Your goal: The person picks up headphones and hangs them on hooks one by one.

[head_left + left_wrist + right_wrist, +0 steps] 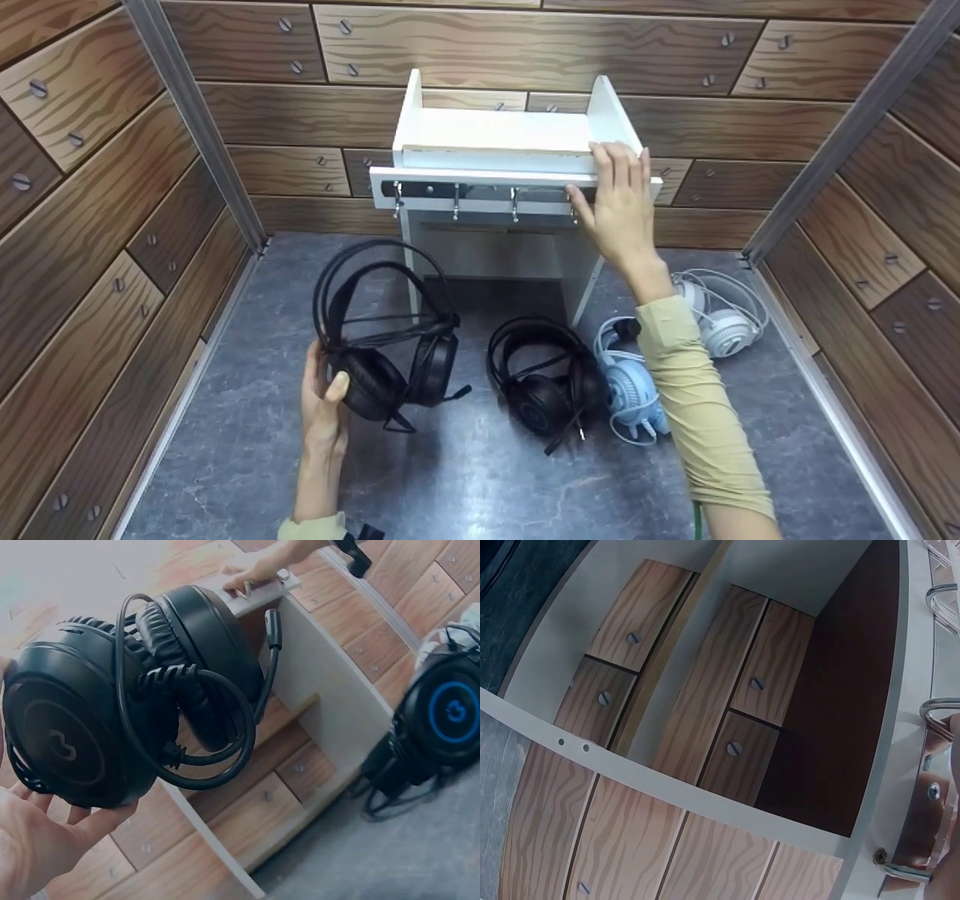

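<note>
My left hand (324, 405) holds a black over-ear headset (371, 375) by its left ear cup, raised above the floor with the headband up. The left wrist view shows its cable looped over the ear cups (67, 735) and a short microphone (274, 630) sticking out. My right hand (626, 202) rests on the right end of a white hook rail (480, 180), fingers over its top edge and thumb on its front. The rail is fixed across a white shelf unit (495, 131) and carries several metal hooks (515, 204).
On the floor, right of the held headset, lie a second black headset (540, 401), a light blue headset (630, 386) and a white headset (727, 334). My right sleeve partly covers the blue one. Wood-patterned walls (480, 45) enclose the space on three sides.
</note>
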